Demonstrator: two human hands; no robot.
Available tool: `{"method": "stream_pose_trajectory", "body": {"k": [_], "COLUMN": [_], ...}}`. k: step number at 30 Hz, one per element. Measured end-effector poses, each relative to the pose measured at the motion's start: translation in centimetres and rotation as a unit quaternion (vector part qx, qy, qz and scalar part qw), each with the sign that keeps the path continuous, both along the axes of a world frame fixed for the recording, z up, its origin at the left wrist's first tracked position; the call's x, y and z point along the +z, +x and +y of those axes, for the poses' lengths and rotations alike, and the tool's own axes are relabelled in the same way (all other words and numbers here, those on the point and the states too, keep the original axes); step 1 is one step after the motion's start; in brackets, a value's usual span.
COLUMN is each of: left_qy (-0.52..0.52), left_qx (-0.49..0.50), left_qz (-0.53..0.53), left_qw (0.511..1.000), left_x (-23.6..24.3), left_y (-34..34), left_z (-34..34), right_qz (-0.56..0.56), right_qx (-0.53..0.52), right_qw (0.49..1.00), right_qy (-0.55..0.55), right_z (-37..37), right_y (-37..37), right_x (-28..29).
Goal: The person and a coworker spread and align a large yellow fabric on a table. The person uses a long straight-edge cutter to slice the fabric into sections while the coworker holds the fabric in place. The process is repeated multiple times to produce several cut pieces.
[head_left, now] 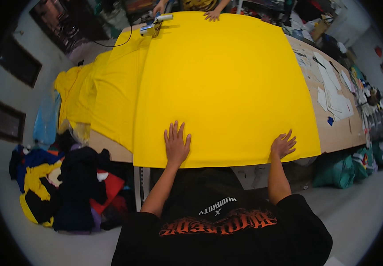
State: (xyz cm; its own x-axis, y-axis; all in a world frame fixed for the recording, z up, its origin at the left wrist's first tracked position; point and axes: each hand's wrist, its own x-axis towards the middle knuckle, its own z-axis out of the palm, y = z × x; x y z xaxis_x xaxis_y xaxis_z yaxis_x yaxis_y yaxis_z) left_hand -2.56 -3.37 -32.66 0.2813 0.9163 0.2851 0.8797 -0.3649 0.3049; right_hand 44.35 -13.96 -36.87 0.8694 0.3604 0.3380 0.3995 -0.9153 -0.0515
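Observation:
A broad sheet of yellow fabric (227, 84) lies spread over the table, its near edge running along the table's front. My left hand (176, 142) rests flat on it near the front left, fingers stretched out and pointing away from me. Close to the front right corner, my right hand (283, 145) also lies on the cloth with its fingers spread. Neither hand holds anything. At the far left edge of the sheet, a co-worker's hand is at a corded cutting machine (151, 29). The co-worker's other hand (212, 15) presses on the far edge.
More yellow fabric (111, 88) hangs off the table's left side. Paper pattern pieces (333, 95) and scissors (318, 62) lie on the wooden tabletop (355, 128) at right. A heap of mixed clothes (76, 186) is on the floor at left; green sacks (335, 170) stand below right.

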Motion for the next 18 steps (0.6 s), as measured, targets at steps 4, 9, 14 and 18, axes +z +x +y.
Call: {"method": "stream_pose_trajectory", "body": {"k": [4,9,14,18], "left_qy": [-0.041,0.003,-0.022,-0.061], "left_qx": [0.04,0.198,0.291,0.34], "left_qz": [-0.113,-0.348,-0.461,-0.553], "left_qw": [0.992,0.916,0.838,0.759], "left_x": [-0.3,3.0,5.8,5.6], "left_y": [-0.9,-2.9,-6.5,-8.4], "left_z": [-0.1,0.8,0.8,-0.3], "right_qz": [-0.018,-0.008,-0.037,-0.045], "right_qx": [0.015,0.008,0.022,0.026], "right_qw": [1.0,1.0,0.998,0.998], "right_qy": [-0.011,-0.027,-0.042,-0.032], "right_z": [-0.2,-0.9,-0.5,-0.2], "right_y": [0.6,1.9,1.6,1.7], "right_x": [-1.0,-2.1,-1.9,-1.7]}}
